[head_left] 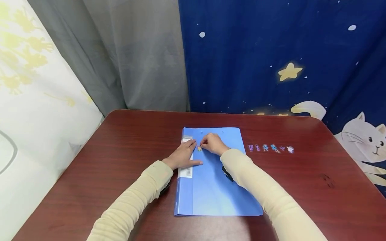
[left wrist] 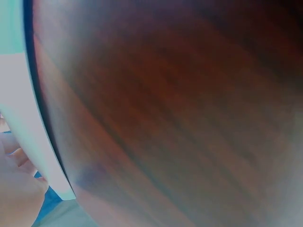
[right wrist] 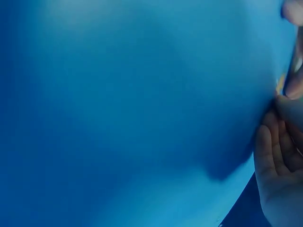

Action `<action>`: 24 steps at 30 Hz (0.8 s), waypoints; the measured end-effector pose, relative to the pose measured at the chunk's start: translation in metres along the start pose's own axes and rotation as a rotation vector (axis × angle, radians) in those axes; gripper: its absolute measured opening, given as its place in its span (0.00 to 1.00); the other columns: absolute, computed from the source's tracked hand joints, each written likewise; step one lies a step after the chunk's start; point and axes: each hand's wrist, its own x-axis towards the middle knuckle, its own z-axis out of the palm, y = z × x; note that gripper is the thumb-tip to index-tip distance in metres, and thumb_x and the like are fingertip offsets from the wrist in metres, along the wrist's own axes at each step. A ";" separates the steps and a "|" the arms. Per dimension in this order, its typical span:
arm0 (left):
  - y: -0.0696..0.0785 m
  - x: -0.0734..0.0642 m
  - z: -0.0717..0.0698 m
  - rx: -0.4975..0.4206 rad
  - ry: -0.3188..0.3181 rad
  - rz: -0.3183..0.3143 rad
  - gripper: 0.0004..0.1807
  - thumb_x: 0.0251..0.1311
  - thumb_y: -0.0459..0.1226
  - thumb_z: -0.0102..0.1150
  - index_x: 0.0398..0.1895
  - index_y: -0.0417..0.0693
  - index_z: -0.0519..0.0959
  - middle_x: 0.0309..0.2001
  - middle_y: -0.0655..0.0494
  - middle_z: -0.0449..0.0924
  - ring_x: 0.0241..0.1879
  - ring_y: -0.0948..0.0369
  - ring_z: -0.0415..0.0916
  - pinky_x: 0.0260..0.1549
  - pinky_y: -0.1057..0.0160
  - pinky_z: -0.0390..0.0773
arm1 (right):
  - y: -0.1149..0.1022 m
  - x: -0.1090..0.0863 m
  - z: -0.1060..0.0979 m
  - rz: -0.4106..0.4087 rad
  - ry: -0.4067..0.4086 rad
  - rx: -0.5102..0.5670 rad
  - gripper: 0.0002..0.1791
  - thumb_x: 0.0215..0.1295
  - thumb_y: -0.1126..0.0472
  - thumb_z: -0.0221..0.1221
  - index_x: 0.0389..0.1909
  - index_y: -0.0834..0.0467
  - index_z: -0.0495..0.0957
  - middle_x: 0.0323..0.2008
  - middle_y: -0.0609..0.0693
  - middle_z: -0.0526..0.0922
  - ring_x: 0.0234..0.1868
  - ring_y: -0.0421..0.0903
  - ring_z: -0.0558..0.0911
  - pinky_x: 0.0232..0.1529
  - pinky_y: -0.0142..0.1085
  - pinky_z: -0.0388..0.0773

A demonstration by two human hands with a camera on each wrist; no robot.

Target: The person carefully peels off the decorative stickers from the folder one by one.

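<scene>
A blue folder [head_left: 223, 187] lies closed on the table, its spine with a white label [head_left: 187, 172] toward the left. My left hand [head_left: 181, 155] rests spread on the spine side, fingers straight and thumb out over the cover. Near the cover's upper left, my right hand [head_left: 214, 144] pinches a small yellowish figure sticker [head_left: 199, 148] between thumb and fingertips, right at the cover's surface. In the right wrist view, a yellow bit of the sticker [right wrist: 280, 84] shows by the fingertips, the rest hidden by the fingers.
To the right of the folder, a row of several small purple and blue figure stickers [head_left: 265, 147] lies on the red-brown wooden table [head_left: 135, 140]. Behind the table's far edge hang a grey curtain [head_left: 147, 60] and a dark blue curtain [head_left: 241, 67] with stars and a cat.
</scene>
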 end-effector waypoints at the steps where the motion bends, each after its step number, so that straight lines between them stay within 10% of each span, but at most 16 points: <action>1: 0.000 0.000 -0.001 -0.002 0.002 0.000 0.49 0.48 0.62 0.53 0.64 0.37 0.56 0.65 0.46 0.52 0.64 0.53 0.50 0.60 0.56 0.53 | -0.001 0.001 0.000 0.002 0.007 -0.023 0.04 0.54 0.65 0.61 0.28 0.61 0.83 0.27 0.49 0.81 0.32 0.43 0.77 0.34 0.34 0.73; 24: -0.001 -0.005 -0.003 0.180 -0.062 -0.021 0.48 0.50 0.67 0.42 0.66 0.42 0.55 0.67 0.46 0.46 0.66 0.53 0.41 0.62 0.57 0.43 | -0.011 0.004 0.005 0.054 -0.049 -0.123 0.04 0.55 0.65 0.60 0.26 0.60 0.83 0.24 0.48 0.80 0.26 0.41 0.74 0.29 0.31 0.73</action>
